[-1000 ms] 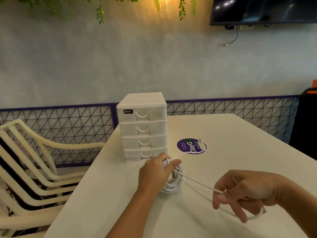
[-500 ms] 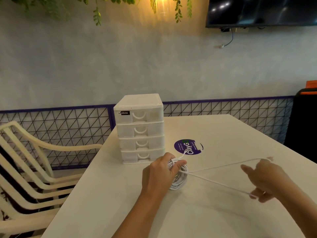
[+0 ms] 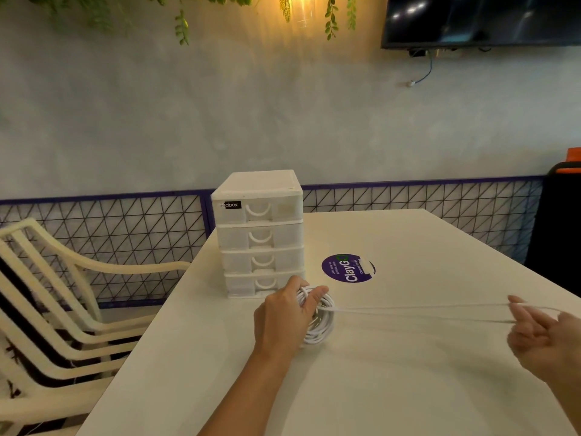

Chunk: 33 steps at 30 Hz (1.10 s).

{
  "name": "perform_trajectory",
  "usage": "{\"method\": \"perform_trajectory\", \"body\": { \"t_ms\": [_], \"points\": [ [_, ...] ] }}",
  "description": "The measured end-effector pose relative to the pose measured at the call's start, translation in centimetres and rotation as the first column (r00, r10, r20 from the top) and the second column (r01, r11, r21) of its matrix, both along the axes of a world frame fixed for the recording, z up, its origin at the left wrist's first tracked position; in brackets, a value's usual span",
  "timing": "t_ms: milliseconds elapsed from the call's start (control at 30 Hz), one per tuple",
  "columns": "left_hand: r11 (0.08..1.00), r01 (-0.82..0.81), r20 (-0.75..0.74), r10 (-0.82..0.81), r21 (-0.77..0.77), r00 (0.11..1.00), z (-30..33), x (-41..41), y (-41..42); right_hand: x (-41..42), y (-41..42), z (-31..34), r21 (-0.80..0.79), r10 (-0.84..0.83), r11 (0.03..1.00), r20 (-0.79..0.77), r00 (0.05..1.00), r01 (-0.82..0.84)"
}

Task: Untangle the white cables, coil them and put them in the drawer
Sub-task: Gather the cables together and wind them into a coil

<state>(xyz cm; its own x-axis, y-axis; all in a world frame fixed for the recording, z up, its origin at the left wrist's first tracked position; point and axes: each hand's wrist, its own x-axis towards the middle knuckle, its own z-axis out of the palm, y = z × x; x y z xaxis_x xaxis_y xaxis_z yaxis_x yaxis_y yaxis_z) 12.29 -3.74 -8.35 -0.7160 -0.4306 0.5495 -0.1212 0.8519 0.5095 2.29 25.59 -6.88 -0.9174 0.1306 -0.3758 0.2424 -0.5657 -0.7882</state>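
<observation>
On the white tabletop [image 3: 393,388], right in front of the white plastic four-drawer mini cabinet [image 3: 261,234], the left hand [image 3: 284,319] is curled around a bundle of thin white cable wound into loops [image 3: 320,325]. The thumb and fingers wrap over the top of the coil, so it's properly gripped, with the bottom of the loops down at the table or just off it. My guess is it's held upright like that so each new turn can be laid over the fingers.

From the coil two strands of the same white cable [image 3: 418,313] run almost level out to the right hand [image 3: 547,338], which is way off near the right edge. That hand looks mostly open, fingers loosely spread, with the cable running across the fingertips [image 3: 518,305]. It's motion-blurred, so I can't say whether it's actually pinching the strands or just letting them slide over. Pulling it out wide like that would keep the slack straight and kink-free before the next wrap.

All four drawers look closed, so nothing's gone in yet. There's a round purple sticker [image 3: 347,268] on the table just behind the coil.
</observation>
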Motion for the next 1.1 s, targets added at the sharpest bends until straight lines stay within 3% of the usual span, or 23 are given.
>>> {"method": "perform_trajectory", "body": {
  "t_ms": [67, 100, 167, 233, 300, 333, 400, 433, 467, 533, 600, 667, 733, 867, 1033, 1100],
  "points": [
    [1.000, 0.010, 0.016, -0.010, 0.001, 1.000, 0.1, -0.1, 0.4, 0.0, 0.4, -0.2, -0.041, -0.006, 0.999, -0.071, 0.997, 0.003],
    [1.000, 0.010, 0.022, -0.010, 0.000, 1.000, 0.2, -0.2, 0.6, -0.1, 0.4, -0.1, 0.012, -0.005, 1.000, -0.120, 0.993, 0.007],
    [1.000, 0.002, 0.013, -0.002, 0.002, 1.000, 0.3, -0.2, 0.7, -0.1, -0.5, -0.2, 0.367, 0.025, 0.929, -0.161, 0.987, 0.037],
    [1.000, 0.004, 0.002, -0.004, 0.015, 1.000, 0.2, -0.1, 0.6, -0.2, -1.8, -1.0, 0.717, 0.064, 0.696, -0.125, 0.990, 0.046],
    [0.999, 0.005, -0.016, -0.004, 0.044, 1.000, 0.1, 0.1, 0.2, -0.2, -2.7, -1.3, 0.885, 0.149, 0.465, -0.046, 0.988, -0.029],
    [0.998, 0.006, -0.028, -0.004, 0.064, 1.000, 0.1, 0.1, 0.0, -0.2, -3.1, -1.1, 0.946, 0.221, 0.313, 0.018, 0.975, -0.088],
    [0.995, 0.015, -0.044, -0.011, 0.101, 0.999, 0.1, 0.2, -0.3, 0.2, -3.6, -0.3, 0.980, 0.300, -0.101, 0.192, 0.934, -0.169],
    [0.993, 0.020, -0.051, -0.014, 0.114, 0.999, 0.1, 0.2, -0.5, 0.4, -3.9, 0.1, 0.954, 0.304, -0.254, 0.237, 0.923, -0.161],
    [0.991, 0.026, -0.062, -0.018, 0.129, 0.998, 0.1, 0.2, -0.6, 0.7, -4.4, 0.5, 0.940, 0.338, -0.315, 0.237, 0.911, -0.127],
    [0.986, 0.039, -0.084, -0.025, 0.162, 0.996, 0.1, 0.1, -0.6, 1.8, -5.9, 1.0, 0.952, 0.457, -0.303, 0.183, 0.870, -0.041],
    [0.984, 0.062, -0.084, -0.048, 0.169, 0.995, 0.1, 0.0, -0.2, 3.3, -8.2, 1.3, 0.982, 0.609, -0.188, 0.105, 0.786, 0.015],
    [0.982, 0.081, -0.080, -0.068, 0.172, 0.994, 0.1, 0.0, 0.2, 4.8, -11.2, 1.3, 0.994, 0.760, -0.113, 0.089, 0.644, -0.004],
    [0.985, 0.077, -0.079, -0.066, 0.153, 0.995, 0.2, 0.0, 0.3, 5.6, -13.8, 0.7, 0.996, 0.818, -0.078, 0.091, 0.568, -0.047],
    [0.989, 0.055, -0.077, -0.045, 0.137, 0.996, 0.2, 0.3, -0.2, 6.6, -16.2, 0.1, 0.994, 0.770, -0.063, 0.109, 0.629, -0.095],
    [0.996, 0.044, -0.023, -0.042, 0.074, 0.999, 0.1, 0.1, -0.1, 8.8, -15.9, 1.0, 0.963, 0.804, -0.163, 0.003, 0.594, 0.216],
    [0.999, 0.036, -0.013, -0.036, 0.026, 0.999, 0.2, 0.1, 0.1, 9.5, -15.4, 1.9, 0.950, 0.831, -0.205, 0.042, 0.555, 0.236]
  ]
}}
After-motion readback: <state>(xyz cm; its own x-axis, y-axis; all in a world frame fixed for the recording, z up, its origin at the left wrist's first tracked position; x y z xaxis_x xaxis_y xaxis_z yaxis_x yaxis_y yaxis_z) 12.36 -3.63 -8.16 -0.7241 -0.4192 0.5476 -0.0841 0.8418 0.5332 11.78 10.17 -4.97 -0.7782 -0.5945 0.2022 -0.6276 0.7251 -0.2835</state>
